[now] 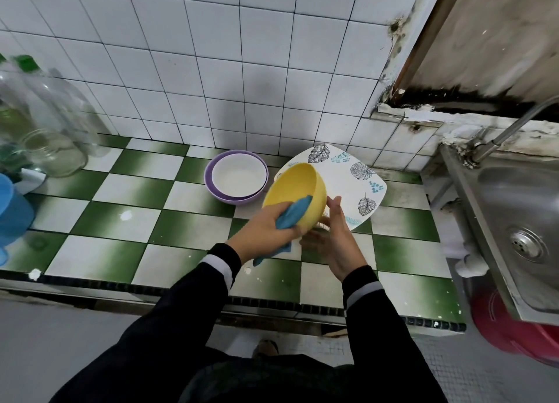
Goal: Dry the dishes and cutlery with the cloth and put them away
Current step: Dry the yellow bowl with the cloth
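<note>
Mid-frame, the left hand point(269, 225) pinches a crumpled blue cloth point(295, 213) against the rim of a tilted, round yellow bowl point(298, 184), held above the green-and-white chequered tile counter point(121, 215). The right hand point(337, 239) props the bowl from the right, its blurred fingers seemingly straight beneath it. Behind lie a leaf-patterned square plate point(348, 172) and, to its left, a white bowl point(239, 175) nested in a purple bowl point(230, 201).

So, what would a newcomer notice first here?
First the yellow bowl, tilted above the green and white counter, with the left hand pressing a blue cloth on its rim and the right hand against its side. Behind it are a purple bowl holding a white bowl and a leaf-patterned plate.
</note>
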Action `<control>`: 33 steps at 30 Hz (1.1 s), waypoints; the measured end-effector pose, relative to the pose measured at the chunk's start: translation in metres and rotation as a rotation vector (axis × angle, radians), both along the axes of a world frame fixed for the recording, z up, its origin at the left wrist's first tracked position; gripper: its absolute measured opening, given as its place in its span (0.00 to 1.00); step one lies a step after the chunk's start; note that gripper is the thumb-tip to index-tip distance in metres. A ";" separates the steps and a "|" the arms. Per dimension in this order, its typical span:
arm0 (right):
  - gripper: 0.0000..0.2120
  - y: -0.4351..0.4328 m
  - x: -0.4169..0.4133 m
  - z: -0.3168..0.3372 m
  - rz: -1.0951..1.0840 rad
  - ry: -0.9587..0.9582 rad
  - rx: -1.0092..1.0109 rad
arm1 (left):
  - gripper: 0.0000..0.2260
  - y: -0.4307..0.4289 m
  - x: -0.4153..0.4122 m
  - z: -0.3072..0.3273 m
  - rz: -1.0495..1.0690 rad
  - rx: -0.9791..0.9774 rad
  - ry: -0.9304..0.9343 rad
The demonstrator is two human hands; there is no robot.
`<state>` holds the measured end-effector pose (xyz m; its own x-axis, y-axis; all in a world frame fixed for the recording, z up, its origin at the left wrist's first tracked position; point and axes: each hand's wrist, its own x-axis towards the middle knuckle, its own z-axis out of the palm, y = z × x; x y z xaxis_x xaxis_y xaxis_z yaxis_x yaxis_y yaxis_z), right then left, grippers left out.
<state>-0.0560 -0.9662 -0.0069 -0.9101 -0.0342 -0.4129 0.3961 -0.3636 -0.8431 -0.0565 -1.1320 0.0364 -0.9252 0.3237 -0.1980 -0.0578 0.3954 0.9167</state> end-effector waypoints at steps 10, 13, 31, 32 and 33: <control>0.22 -0.009 0.007 -0.006 -0.123 -0.253 -0.615 | 0.19 -0.020 0.010 0.008 0.187 1.079 -0.517; 0.13 -0.004 0.003 0.007 -0.244 -0.106 -0.666 | 0.22 -0.029 0.006 -0.003 0.300 1.018 -0.542; 0.13 -0.033 0.004 0.041 -0.040 0.327 0.170 | 0.24 0.022 0.000 -0.009 0.157 0.017 0.526; 0.13 -0.030 0.004 0.043 -0.009 0.359 0.214 | 0.23 0.021 -0.004 -0.008 0.170 0.032 0.487; 0.12 -0.026 0.004 0.043 0.017 0.389 0.266 | 0.21 0.018 -0.008 -0.004 0.191 0.062 0.412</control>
